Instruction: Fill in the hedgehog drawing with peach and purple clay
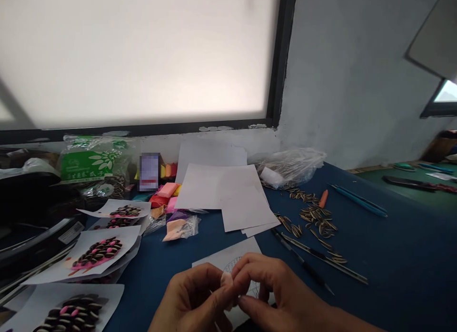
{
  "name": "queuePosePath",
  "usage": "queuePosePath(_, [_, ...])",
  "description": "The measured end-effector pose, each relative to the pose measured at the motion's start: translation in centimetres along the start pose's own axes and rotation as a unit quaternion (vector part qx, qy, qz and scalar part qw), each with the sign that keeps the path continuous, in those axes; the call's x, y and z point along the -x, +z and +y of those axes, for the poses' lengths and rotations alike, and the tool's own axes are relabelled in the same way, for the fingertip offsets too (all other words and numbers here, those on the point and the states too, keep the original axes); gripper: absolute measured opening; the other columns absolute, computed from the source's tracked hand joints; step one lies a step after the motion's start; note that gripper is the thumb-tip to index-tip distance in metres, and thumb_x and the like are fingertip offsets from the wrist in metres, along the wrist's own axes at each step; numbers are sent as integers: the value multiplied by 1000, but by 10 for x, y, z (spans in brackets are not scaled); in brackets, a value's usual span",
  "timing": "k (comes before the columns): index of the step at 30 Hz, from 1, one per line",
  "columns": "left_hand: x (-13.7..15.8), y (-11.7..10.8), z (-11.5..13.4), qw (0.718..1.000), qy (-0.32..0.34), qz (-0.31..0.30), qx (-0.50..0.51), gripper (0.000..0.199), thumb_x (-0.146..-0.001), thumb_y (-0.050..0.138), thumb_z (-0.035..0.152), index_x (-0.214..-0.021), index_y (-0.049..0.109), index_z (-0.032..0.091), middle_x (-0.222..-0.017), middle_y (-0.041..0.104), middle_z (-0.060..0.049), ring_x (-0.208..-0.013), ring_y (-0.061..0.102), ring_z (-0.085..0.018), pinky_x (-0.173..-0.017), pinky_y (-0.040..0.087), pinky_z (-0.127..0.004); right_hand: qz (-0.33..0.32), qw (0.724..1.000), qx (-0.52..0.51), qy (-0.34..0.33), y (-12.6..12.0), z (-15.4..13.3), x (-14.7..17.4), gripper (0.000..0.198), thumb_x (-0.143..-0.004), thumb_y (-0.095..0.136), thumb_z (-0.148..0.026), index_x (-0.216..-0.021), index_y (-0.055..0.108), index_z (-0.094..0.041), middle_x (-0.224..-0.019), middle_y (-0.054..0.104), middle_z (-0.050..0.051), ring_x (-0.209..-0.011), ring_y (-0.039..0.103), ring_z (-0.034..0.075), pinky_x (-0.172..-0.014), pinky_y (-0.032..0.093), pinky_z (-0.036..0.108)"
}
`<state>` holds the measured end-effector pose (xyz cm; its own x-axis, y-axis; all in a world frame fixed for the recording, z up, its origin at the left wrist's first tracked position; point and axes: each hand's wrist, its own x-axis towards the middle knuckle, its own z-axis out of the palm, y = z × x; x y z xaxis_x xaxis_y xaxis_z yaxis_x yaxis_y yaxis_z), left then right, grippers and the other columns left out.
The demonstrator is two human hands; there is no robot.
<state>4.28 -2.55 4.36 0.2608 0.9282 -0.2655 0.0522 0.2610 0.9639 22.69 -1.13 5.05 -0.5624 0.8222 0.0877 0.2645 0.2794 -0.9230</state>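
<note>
Clearly, from the head camera, both hands meet low and near the middle of the view: the left hand [194, 298] has its thumb and forefinger closed on a small pale pink lump [226, 278], and the right hand [273, 282] bends its fingers in against it, though whether it also grips the lump cannot be told. Just beneath them, partly hidden, lies a white sheet [243, 246] with a line drawing on the blue worktop [389, 260]. Measured from the hands, with twelve toward the window [143, 56], plain paper [210, 187] overlaps in a loose pile at 12 o'clock. At 11 o'clock are bright clay packets [168, 190], with a peach one in clear wrapping lying nearest. Between 10 and 11, a green and clear seed bag [87, 165] stands near the wall. Between 9 and 10, decorated sheets [131, 233] overlap, bearing dark striped seeds and pink dots. A crumpled plastic bag [303, 163] sits at 1 o'clock. Around 2 o'clock come scattered seeds [317, 218], an orange stick [323, 199] touching or just beside them, and blue tweezers [357, 200] farther off. Between 2 and 3, a dark pen [303, 264] and metal tweezers [324, 258] lie slantwise, near each other.
</note>
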Motion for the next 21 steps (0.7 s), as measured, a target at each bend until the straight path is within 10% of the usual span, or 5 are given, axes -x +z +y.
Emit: queuePosePath(21, [-3,-23,13,997,42,66,-21,40,-66,83,52,-77,64,18,-66,63,3,-55,53,-11,-53,42,-22,49,988,146,-31,-7,6,-2,18,-86,51,-13,-93,67,-18,-85,69,3,-71,60,15,-56,45,20])
